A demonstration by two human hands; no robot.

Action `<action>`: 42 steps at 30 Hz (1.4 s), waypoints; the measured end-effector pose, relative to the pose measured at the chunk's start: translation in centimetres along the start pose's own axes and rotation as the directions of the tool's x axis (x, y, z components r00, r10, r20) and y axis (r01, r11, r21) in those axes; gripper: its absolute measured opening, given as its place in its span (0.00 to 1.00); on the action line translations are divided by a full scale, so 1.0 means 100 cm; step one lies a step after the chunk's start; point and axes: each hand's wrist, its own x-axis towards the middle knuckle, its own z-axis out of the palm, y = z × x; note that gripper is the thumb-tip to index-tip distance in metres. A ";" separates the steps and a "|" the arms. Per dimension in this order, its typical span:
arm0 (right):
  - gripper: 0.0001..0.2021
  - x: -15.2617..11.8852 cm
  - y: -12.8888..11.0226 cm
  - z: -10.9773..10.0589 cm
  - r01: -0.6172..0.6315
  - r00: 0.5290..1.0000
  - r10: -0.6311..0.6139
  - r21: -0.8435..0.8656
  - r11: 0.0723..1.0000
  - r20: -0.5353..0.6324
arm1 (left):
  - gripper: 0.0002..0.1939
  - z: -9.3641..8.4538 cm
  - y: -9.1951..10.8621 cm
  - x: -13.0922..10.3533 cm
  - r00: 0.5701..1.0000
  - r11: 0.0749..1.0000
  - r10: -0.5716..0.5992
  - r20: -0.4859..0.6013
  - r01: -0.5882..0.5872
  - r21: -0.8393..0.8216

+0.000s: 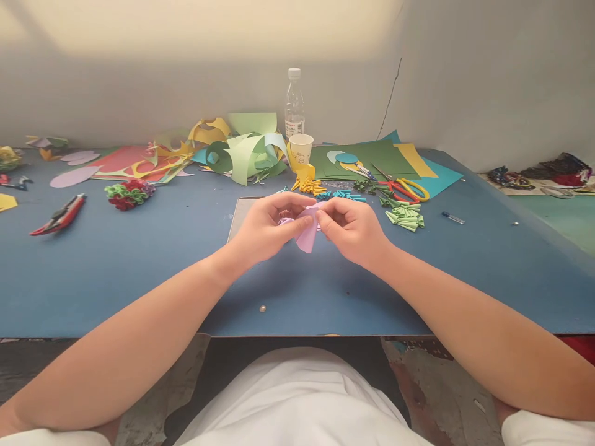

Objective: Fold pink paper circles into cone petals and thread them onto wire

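Between my hands is a piece of light purple paper (pixel 307 238), folded or curled, with its wider end hanging down. My left hand (pixel 271 224) pinches it from the left with thumb and fingers. From the right, my right hand (pixel 352 228) pinches its upper edge. More purple paper shows behind the fingers, partly hidden. A flat grey object (pixel 239 217) lies under my left hand, mostly covered. Just beyond my hands sit small rolled paper cones: yellow cones (pixel 308 184), blue cones (pixel 341 195) and light green cones (pixel 405 217).
Scissors (pixel 403 189) lie right of a paper cup (pixel 301 148) and a plastic bottle (pixel 294 102). Green paper scraps (pixel 251 152) pile up at the back. Red-handled pliers (pixel 59 215) and a red-green paper flower (pixel 130 194) lie left. A small bead (pixel 263 308) is near the front edge.
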 end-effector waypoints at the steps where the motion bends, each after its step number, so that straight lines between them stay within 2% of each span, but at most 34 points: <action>1: 0.09 0.000 0.000 0.000 0.012 1.000 -0.012 -0.026 1.000 0.004 | 0.11 0.000 0.001 0.000 1.000 1.000 0.009 0.005 -0.010 0.020; 4: 0.09 0.002 0.001 -0.001 0.047 0.998 -0.043 -0.104 0.993 0.045 | 0.08 -0.002 0.004 0.000 1.000 0.994 0.002 0.024 -0.004 0.114; 7: 0.09 0.003 0.002 -0.001 0.060 0.996 -0.050 -0.141 0.988 0.073 | 0.12 -0.003 0.006 0.001 0.999 0.986 -0.041 0.034 0.035 0.164; 14: 0.07 0.003 -0.001 -0.001 -0.066 0.989 0.073 -0.058 0.996 0.128 | 0.13 -0.003 0.001 0.000 0.998 0.995 -0.070 0.009 0.069 0.066; 20: 0.10 0.004 -0.003 0.000 0.033 0.982 0.006 -0.205 0.978 0.187 | 0.13 -0.002 0.004 0.001 0.999 0.970 -0.042 0.018 0.037 0.239; 22: 0.11 0.004 -0.003 0.001 0.052 0.981 -0.008 -0.223 0.974 0.194 | 0.13 -0.002 0.005 0.001 1.000 0.968 -0.022 0.004 0.021 0.249; 25: 0.12 0.005 -0.005 0.001 0.088 0.980 -0.041 -0.239 0.967 0.196 | 0.12 -0.002 0.003 0.000 0.998 0.994 -0.040 -0.042 0.044 0.105; 28: 0.11 0.006 -0.005 0.000 0.108 0.979 -0.054 -0.279 0.954 0.194 | 0.11 -0.002 0.000 0.001 0.985 0.994 -0.084 -0.153 0.073 -0.080; 31: 0.09 0.008 -0.003 -0.002 0.082 0.983 -0.031 -0.286 0.955 0.179 | 0.10 -0.004 -0.003 0.005 0.964 0.982 -0.103 -0.246 0.060 -0.179; 37: 0.10 0.008 0.003 -0.005 -0.016 0.994 0.043 -0.263 0.965 0.096 | 0.11 -0.012 -0.007 0.014 0.924 0.964 -0.134 -0.358 0.038 -0.263; 42: 0.12 0.005 0.005 -0.002 -0.119 0.987 0.130 -0.121 0.986 0.094 | 0.13 -0.012 -0.009 0.014 0.922 0.965 -0.125 -0.367 0.028 -0.259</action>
